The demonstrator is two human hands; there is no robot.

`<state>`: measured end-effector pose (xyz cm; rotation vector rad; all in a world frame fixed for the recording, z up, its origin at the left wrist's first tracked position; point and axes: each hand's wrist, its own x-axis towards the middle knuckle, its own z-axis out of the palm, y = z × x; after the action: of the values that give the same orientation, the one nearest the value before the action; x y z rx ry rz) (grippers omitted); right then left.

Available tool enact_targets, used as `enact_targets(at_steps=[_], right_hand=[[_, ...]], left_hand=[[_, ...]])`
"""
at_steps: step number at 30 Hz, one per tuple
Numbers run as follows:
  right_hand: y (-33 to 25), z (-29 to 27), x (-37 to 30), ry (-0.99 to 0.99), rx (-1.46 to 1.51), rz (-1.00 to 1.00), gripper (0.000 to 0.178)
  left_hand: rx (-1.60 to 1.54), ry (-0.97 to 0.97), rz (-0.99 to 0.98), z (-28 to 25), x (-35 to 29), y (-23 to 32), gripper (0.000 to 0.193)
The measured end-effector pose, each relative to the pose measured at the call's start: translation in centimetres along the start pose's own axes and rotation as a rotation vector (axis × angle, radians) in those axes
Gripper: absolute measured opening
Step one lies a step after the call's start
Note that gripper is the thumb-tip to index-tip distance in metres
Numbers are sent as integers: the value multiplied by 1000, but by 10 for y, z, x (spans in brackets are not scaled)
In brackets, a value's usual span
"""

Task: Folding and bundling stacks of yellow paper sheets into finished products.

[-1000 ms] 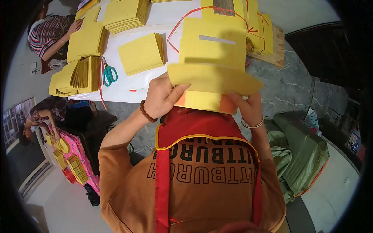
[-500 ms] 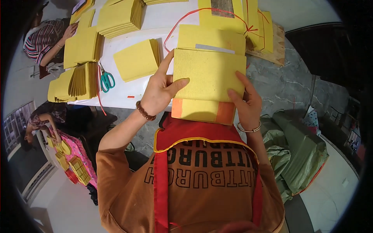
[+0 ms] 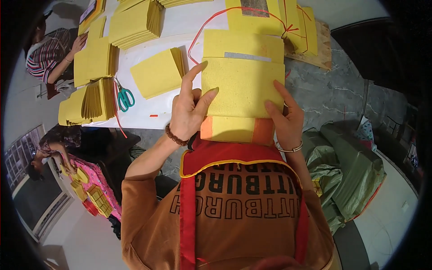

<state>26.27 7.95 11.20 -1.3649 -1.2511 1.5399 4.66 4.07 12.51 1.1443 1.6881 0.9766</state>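
A stack of ridged yellow paper sheets point(image 3: 243, 85) sits in front of my chest, partly over the table's near edge. Below its upper sheets a yellow part with orange end bands point(image 3: 263, 130) shows. My left hand point(image 3: 189, 110) holds the left side, thumb on the top sheet and index finger stretched along the edge. My right hand point(image 3: 288, 114) grips the right side, thumb on the face and fingers at the edge; some fingertips are hidden. Behind the stack lies more yellow paper point(image 3: 243, 42) with a grey strip point(image 3: 247, 57) across it. A red string point(image 3: 194, 42) loops around there.
Left on the white table point(image 3: 144, 112) are a loose yellow stack point(image 3: 157, 74), teal-handled scissors point(image 3: 125, 99) and several fanned stacks point(image 3: 96, 101). Tied yellow bundles point(image 3: 308, 33) rest on a wooden board at far right. Green sacking point(image 3: 346, 166) lies right. Two other people work at left.
The view has shifted slightly. Both hands keep their hold on the yellow paper stack, and my left hand has turned a little more upright at its edge.
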Motion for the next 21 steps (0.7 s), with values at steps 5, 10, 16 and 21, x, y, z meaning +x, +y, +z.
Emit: enact_targets(at_steps=[5, 10, 16, 21], right_hand=[[6, 2, 2, 44, -48, -56, 42], [5, 3, 2, 59, -93, -71, 42], [9, 1, 2, 70, -136, -122, 44], [-1, 3, -1, 46, -166, -107, 44]], left_hand=[[-22, -6, 2, -4, 2, -1, 45], [444, 114, 614, -13, 7, 27, 36], [641, -287, 913, 27, 20, 40, 44], [789, -341, 845, 36, 27, 10, 56]])
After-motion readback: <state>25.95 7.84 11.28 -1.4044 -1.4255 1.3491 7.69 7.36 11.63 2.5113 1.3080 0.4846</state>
